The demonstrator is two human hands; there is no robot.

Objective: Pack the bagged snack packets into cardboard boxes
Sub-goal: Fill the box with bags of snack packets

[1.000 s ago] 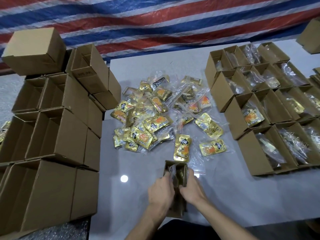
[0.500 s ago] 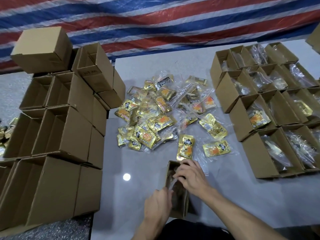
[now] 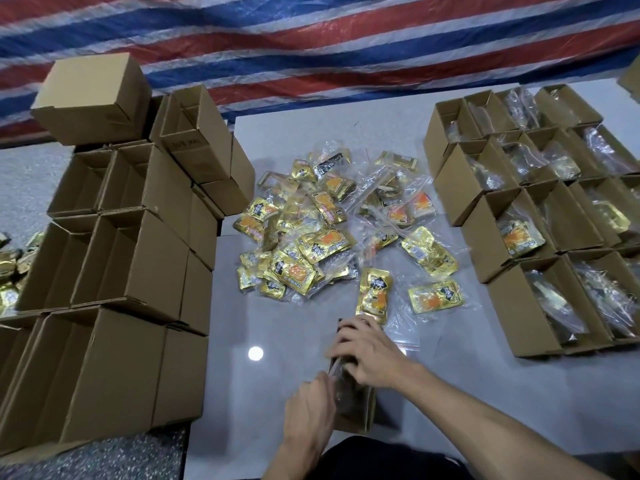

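Note:
A small open cardboard box (image 3: pixel 360 407) stands on the white table near its front edge. A clear bag of snack packets (image 3: pixel 337 370) lies partly inside it. My right hand (image 3: pixel 369 351) presses down on the bag at the box's far end. My left hand (image 3: pixel 311 407) grips the bag's near edge at the box's left side. Just beyond the box lies a gold and orange bagged packet (image 3: pixel 374 294), and another (image 3: pixel 434 296) rests to its right. A loose pile of bagged packets (image 3: pixel 311 233) covers the table's middle.
Stacks of open cardboard boxes (image 3: pixel 131 258) stand at the left. Rows of boxes holding bagged packets (image 3: pixel 540 303) fill the right side. A striped tarp (image 3: pixel 311 46) hangs behind. More gold packets (image 3: pixel 10 271) lie at the far left edge.
My right hand has moved from the box's near end to its far end and presses the bag down. My left hand has slid back towards me along the box's left side.

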